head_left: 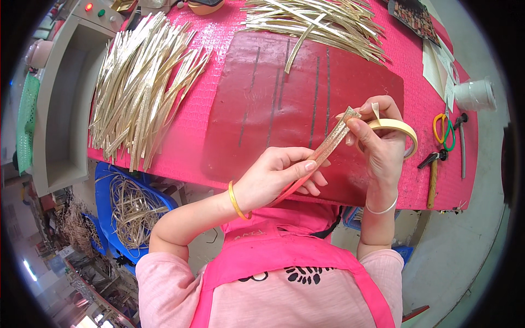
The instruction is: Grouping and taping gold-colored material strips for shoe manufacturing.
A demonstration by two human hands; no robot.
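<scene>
Between my two hands runs a glittery gold strip (332, 140), tilted up to the right, with a pinkish-red tail hanging below my left fingers. My left hand (281, 170) pinches its lower part between thumb and fingers. At the strip's upper end, my right hand (380, 143) grips it with thumb and fingertips. A roll of pale yellow tape (413, 141) hangs around that same hand, its loose end sticking up beside the index finger. Both hands are over the near right part of a dark red mat (232, 117) marked with dark lines.
Gold strips lie in a left pile (145, 82) and a far pile (322, 24). At right are scissors (437, 128), a wooden-handled tool (432, 183) and a white spool (474, 94). A grey box-shaped machine (71, 98) stands left, above a blue basket (104, 188) of strips.
</scene>
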